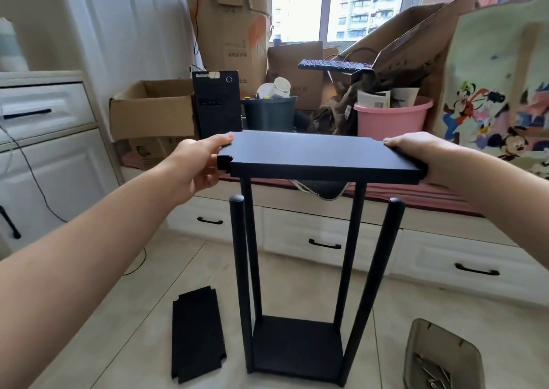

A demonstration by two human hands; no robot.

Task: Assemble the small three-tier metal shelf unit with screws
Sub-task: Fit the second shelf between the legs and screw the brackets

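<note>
Black shelf panel (320, 155) at frame centre, held level above four upright posts (372, 293) rising from base panel (294, 344) on the floor. Left hand (197, 163) gripping its left edge, thumb on top; right hand (416, 154) gripping its right edge. Spare panel (197, 333) flat at lower left, screw tray (416, 344) at lower right. Bare tiled floor (142, 299) around the frame.

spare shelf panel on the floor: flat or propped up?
Flat. The spare shelf panel lies face-up on the floor tiles, left of the standing frame, touching neither the frame nor either hand.
</note>
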